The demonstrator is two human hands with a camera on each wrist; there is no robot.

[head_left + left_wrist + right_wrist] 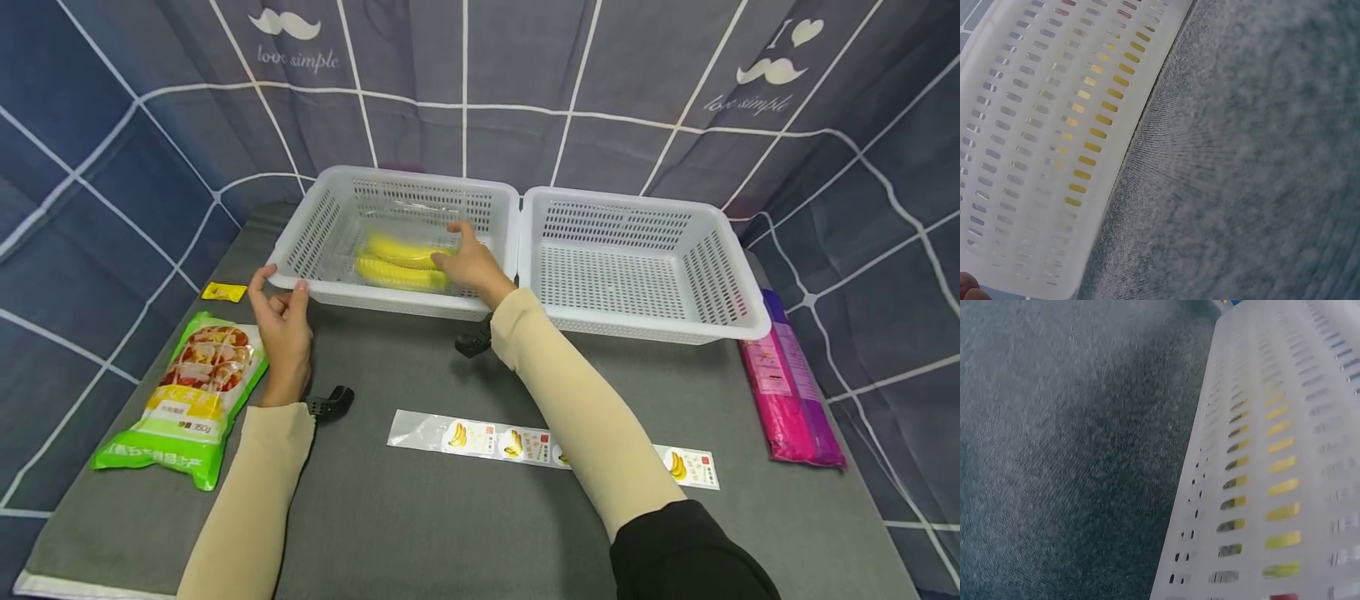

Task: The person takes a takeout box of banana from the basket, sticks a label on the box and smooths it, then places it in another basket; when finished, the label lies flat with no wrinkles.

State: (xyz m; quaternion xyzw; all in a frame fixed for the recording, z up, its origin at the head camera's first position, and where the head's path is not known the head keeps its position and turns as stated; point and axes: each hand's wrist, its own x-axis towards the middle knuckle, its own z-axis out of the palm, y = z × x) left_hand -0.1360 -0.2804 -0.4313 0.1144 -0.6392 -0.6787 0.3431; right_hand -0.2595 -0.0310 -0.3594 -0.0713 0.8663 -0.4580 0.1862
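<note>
In the head view, the left white plastic basket (420, 304) holds yellow, long curved pieces (401, 273), blurred, with clear plastic film around and behind them. My right hand (476, 271) reaches over the basket's front rim, thumb and index finger spread at the right end of the yellow pieces; no firm grasp shows. At the basket's front left corner, my left hand (283, 329) holds the rim between thumb and index finger. Yellow shows through the slotted basket wall (1035, 125) in the left wrist view, where only left fingertips (969, 287) appear.
A second white basket (720, 321) stands to the right. On the grey table lie a green food bag (187, 400), a small yellow packet (223, 292), a strip with banana labels (480, 439) partly under the right arm, and a pink and purple pack (795, 392).
</note>
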